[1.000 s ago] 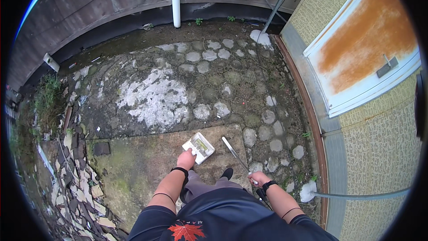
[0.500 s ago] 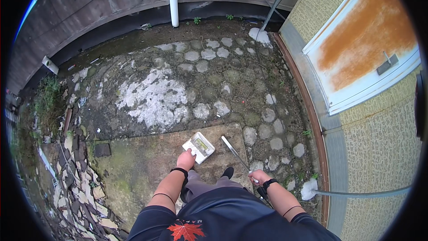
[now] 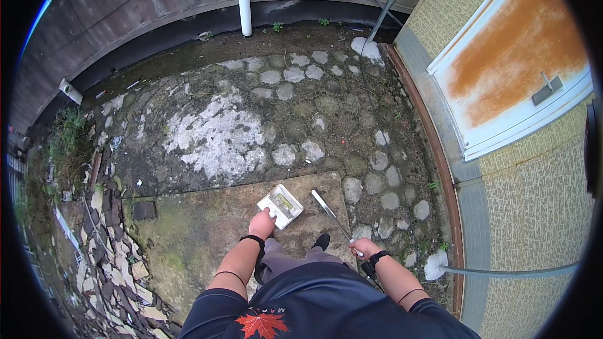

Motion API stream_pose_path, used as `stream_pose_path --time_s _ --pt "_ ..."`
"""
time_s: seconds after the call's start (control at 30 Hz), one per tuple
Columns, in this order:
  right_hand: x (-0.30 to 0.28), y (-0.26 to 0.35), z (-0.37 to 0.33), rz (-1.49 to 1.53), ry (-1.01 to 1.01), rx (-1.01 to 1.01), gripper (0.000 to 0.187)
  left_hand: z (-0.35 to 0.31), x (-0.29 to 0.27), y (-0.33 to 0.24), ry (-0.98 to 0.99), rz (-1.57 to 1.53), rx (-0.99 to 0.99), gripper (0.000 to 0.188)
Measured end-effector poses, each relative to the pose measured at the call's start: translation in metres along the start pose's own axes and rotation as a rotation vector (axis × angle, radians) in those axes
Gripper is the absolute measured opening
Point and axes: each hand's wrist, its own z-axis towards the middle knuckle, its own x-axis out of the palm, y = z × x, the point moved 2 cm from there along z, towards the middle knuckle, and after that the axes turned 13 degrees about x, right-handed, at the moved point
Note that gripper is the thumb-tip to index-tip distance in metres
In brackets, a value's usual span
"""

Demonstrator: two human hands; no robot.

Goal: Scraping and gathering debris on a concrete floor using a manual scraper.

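I see the left hand (image 3: 262, 222) closed on the near corner of a small white rectangular handheld meter with a greenish display window (image 3: 281, 206), fingers wrapped over its lower edge. The meter hangs tilted above a flat mossy concrete slab (image 3: 188, 232), near the slab's far edge where the round-cobbled stone paving (image 3: 276, 113) begins. My right hand (image 3: 365, 249) is shut around the grip of a slim grey metal rod (image 3: 330, 212); the rod slants up and left toward the slab's far right corner. Whether its tip touches the ground I cannot tell. A black shoe (image 3: 321, 241) shows between the two hands. Broken stone shards (image 3: 107, 257) line the slab's left edge.
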Motion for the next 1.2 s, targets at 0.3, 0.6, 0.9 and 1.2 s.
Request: stream_pose_path --time_s 0.3,0.6,0.9,1.2 --pt "-0.001 -0.002 0.008 -0.01 0.021 0.003 0.021 0.001 -0.003 -0.001 0.001 0.003 -0.013 0.03" --pt "0.001 -0.006 0.013 0.033 0.002 -0.017 0.024 0.0 0.0 0.0 -0.003 0.003 -0.013 0.029" --pt "0.002 -0.005 0.006 -0.044 0.004 0.004 0.021 -0.001 -0.002 -0.002 -0.012 -0.006 -0.021 0.029" --pt "0.003 -0.007 0.008 -0.02 -0.025 -0.035 0.024 -0.002 -0.002 -0.002 -0.007 0.014 -0.016 0.029"
